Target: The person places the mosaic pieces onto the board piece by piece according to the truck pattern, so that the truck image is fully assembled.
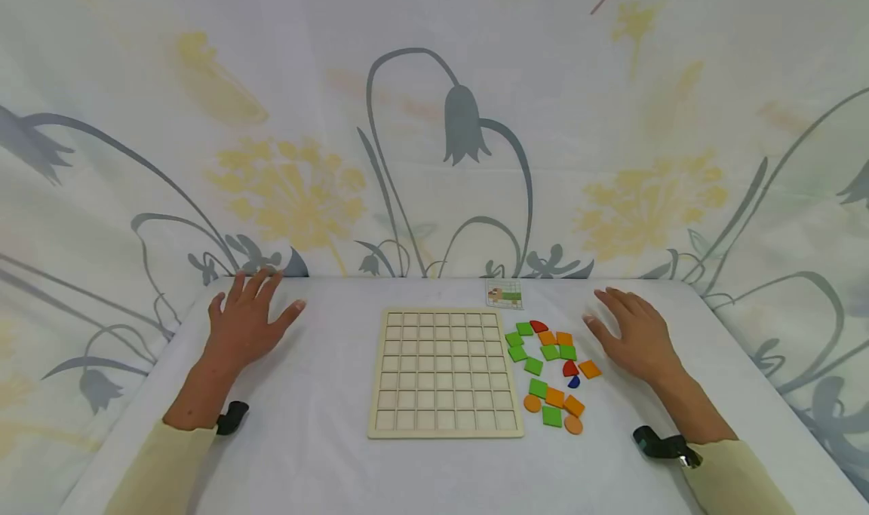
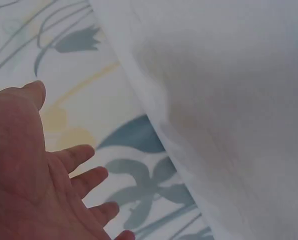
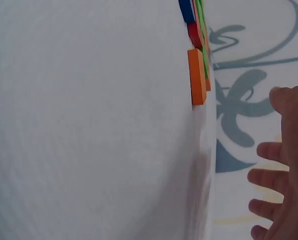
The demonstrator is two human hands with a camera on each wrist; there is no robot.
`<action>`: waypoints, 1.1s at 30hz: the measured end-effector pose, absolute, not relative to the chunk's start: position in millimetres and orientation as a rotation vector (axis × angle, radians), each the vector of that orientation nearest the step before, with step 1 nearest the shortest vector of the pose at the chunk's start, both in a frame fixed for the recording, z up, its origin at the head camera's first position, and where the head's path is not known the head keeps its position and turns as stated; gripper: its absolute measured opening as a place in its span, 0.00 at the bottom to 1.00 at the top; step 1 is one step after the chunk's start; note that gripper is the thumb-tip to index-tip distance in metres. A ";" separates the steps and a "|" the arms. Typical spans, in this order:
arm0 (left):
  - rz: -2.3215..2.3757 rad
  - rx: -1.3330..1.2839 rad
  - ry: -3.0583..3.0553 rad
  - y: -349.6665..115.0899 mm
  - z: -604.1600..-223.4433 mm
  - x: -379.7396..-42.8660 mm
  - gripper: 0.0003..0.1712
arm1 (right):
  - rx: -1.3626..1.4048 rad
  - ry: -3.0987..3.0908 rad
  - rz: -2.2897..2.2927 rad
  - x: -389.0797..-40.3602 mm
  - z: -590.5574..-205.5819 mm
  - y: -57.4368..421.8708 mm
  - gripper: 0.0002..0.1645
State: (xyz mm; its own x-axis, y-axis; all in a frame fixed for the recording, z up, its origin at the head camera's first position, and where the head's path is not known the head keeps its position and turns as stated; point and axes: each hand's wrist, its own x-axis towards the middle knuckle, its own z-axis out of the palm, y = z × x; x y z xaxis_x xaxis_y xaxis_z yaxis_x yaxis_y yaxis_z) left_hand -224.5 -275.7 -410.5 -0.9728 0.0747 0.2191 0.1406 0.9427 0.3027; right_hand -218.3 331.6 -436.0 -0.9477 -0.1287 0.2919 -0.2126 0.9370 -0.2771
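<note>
In the head view a pale square grid board [image 1: 435, 372] lies on the white table, its cells holding no pieces. To its right is a loose scatter of flat pieces: green squares [image 1: 552, 416], orange squares [image 1: 590, 369], orange rounds [image 1: 573, 424], red quarter-round pieces [image 1: 570, 368] and a blue piece [image 1: 574, 382]. My left hand [image 1: 246, 326] is over the table's left side, fingers spread, holding nothing. Right of the scatter, my right hand [image 1: 634, 334] also holds nothing, its fingers extended. The right wrist view shows an orange square [image 3: 197, 76] nearest that hand.
A small picture card [image 1: 505, 293] with a grid lies near the table's back edge, behind the board's right corner. Flower-patterned cloth [image 1: 421, 160] rises behind and beside the white-covered table [image 1: 305, 439]. Each wrist wears a dark strap-on device [image 1: 658, 445].
</note>
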 end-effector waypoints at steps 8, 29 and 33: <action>-0.549 -0.350 -2.859 -241.9 -409.6 -211.6 0.40 | 0.372 -2.820 0.566 -213.7 -430.8 305.3 0.32; -0.659 -0.949 -3.072 -190.8 -429.6 -174.5 0.51 | 0.872 -2.886 0.687 -214.0 -434.8 235.8 0.10; -0.652 -0.989 -3.086 -190.8 -428.4 -171.6 0.53 | 0.863 -2.915 0.657 -213.4 -434.8 233.3 0.11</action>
State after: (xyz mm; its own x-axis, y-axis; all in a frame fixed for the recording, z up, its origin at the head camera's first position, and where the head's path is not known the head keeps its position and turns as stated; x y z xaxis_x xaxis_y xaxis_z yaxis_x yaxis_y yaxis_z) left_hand -171.6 -190.8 -428.4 -0.8088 0.5870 -0.0355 0.5224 0.7449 0.4150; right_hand -213.4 233.3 -434.8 -0.8454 -0.5137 0.1462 -0.5267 0.7568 -0.3870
